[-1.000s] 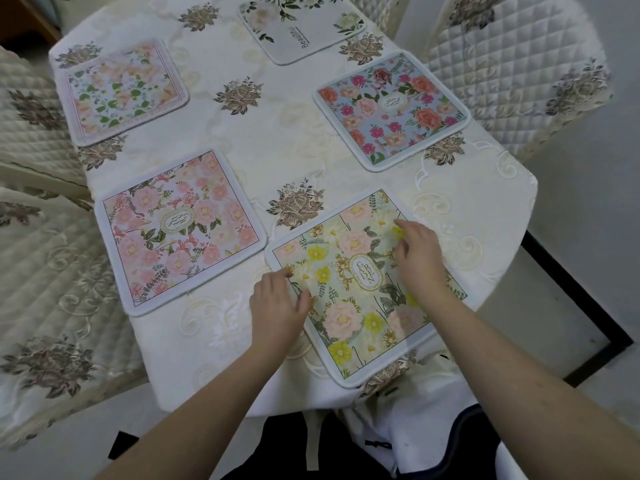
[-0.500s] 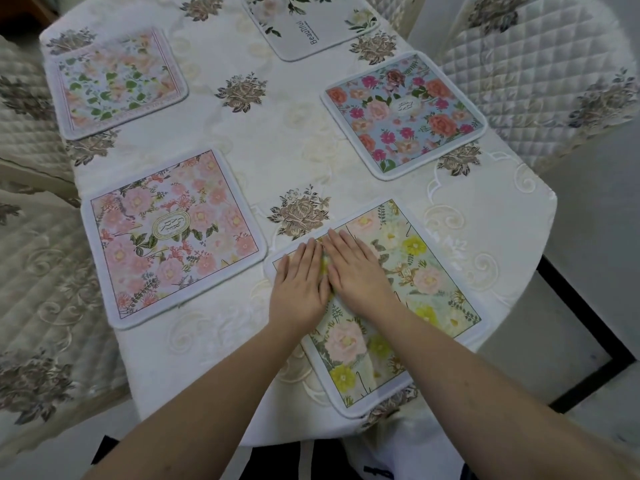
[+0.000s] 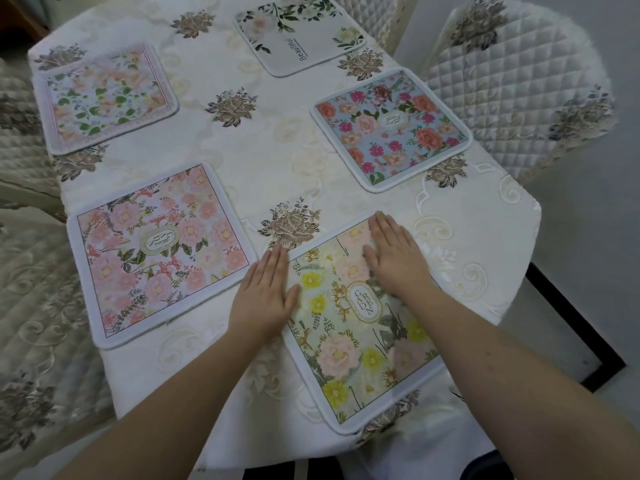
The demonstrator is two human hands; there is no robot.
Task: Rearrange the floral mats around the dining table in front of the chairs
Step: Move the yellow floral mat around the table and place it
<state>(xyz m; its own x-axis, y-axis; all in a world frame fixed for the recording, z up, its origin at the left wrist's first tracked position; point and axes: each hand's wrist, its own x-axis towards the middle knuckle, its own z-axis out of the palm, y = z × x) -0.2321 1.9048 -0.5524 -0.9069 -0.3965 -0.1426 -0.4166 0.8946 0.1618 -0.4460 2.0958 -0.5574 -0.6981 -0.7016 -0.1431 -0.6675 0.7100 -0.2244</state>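
Several floral mats lie on the dining table. Nearest me is a yellow-and-pink mat at the table's front edge. My left hand lies flat with straight fingers on that mat's left edge. On its upper right part my right hand presses flat, fingers straight. A pink mat sits to the left. At the right is a blue mat with red flowers. A pale green-leaf mat lies at the far left, a white mat at the far end.
Quilted cream chairs stand around the table: one at the right, another at the far end, and covered seats at the left. The embroidered tablecloth hangs over the front right corner. A dark floor strip runs at the right.
My hands, together at the mat's upper left half a second ago, have spread apart: the left to the left edge, the right toward the upper right. The mat looks flatter.
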